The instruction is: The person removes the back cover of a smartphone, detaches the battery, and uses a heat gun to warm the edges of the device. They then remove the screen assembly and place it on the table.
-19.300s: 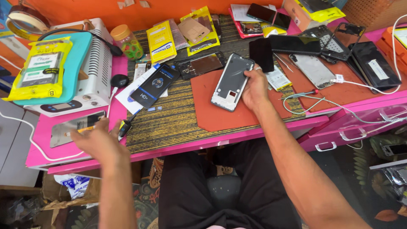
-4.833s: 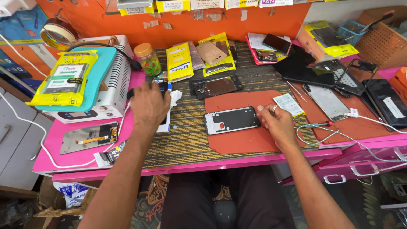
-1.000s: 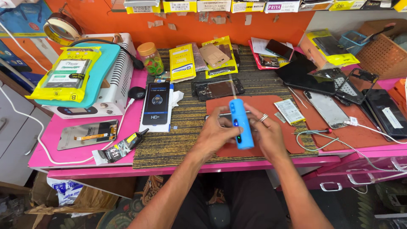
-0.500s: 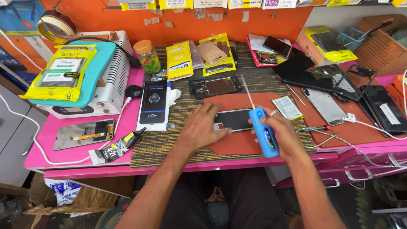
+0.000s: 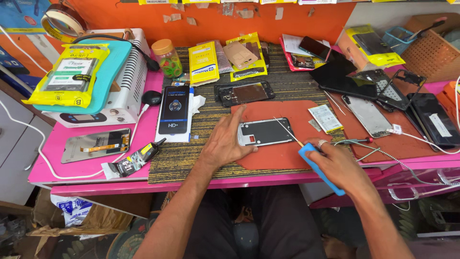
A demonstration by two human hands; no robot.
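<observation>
1. My left hand (image 5: 225, 144) lay flat, fingers spread, gripping nothing, on the bench (image 5: 86, 168) just left of the phone frame (image 5: 266, 132).
2. The frame sat on the red mat (image 5: 282, 153), between both hands.
3. My right hand (image 5: 338, 165) had its grip clamped on the blue-handled tool (image 5: 320, 170), its thin tip over the frame.

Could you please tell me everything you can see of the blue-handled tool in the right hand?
The blue-handled tool has a chunky, bright blue grip that looks like plastic or rubber, and a long thin metal shaft. The right hand grips it, with the handle's end pointing down and right. The shaft slants up and left over the phone frame, which lies flat on the red mat.
</observation>
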